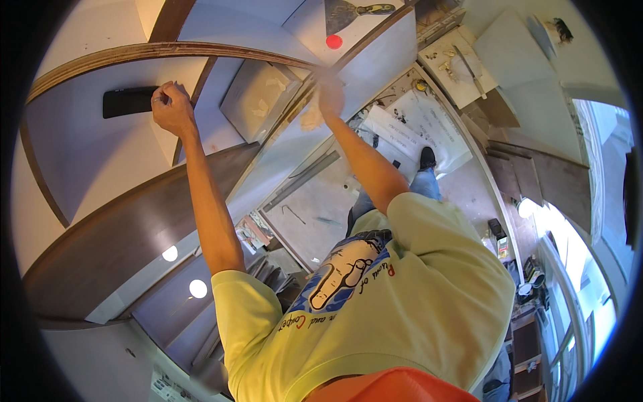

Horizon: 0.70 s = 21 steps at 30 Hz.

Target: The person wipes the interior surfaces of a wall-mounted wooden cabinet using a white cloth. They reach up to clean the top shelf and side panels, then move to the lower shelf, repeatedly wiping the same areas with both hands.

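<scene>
My left hand [173,110] is over a white-lined cabinet compartment, its fingers curled closed. A flat black rectangular object [127,102], its kind not clear, is right at those fingertips; I cannot tell whether they grip it. My right hand [329,97] is smeared by motion at the edge strip of the wooden cabinet [181,49], where a divider meets it. What that hand holds, if anything, is lost in the blur. Just beyond it, a putty knife [341,15] and a red round cap [333,42] lie on a white panel.
Below on the floor lie white printed sheets [408,130] and a thin bent rod [293,214]. To the right, a board [462,67] bears a long flat tool. Dark planks [542,177] lean beside the bright window [583,261]. A brown cabinet panel [134,228] runs along the left.
</scene>
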Each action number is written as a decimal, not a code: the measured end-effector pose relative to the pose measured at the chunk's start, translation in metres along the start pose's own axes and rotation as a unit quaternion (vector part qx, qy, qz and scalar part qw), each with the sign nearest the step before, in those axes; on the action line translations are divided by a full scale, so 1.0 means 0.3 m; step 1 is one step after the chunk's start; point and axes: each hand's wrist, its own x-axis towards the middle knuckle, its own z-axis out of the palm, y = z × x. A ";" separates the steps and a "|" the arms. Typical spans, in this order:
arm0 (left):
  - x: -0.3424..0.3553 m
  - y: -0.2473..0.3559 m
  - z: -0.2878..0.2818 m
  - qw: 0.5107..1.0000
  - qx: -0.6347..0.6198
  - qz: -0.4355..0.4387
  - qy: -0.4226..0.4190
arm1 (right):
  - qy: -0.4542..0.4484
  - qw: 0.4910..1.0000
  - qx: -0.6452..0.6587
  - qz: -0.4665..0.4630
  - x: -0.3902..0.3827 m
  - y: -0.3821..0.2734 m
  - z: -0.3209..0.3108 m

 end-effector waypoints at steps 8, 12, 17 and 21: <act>0.028 -0.037 0.007 1.000 0.001 0.003 -0.016 | -0.051 0.967 0.155 -0.196 0.029 -0.465 -0.052; 0.022 -0.029 -0.006 0.999 0.031 0.032 -0.013 | -0.043 0.946 0.094 -0.306 0.054 -0.493 -0.034; 0.019 -0.012 -0.028 0.999 0.030 0.043 -0.014 | -0.133 0.974 -0.044 -0.180 -0.013 -0.308 -0.169; 0.009 -0.018 -0.039 0.997 0.045 0.047 -0.044 | -0.116 0.967 0.005 -0.226 0.006 -0.389 -0.116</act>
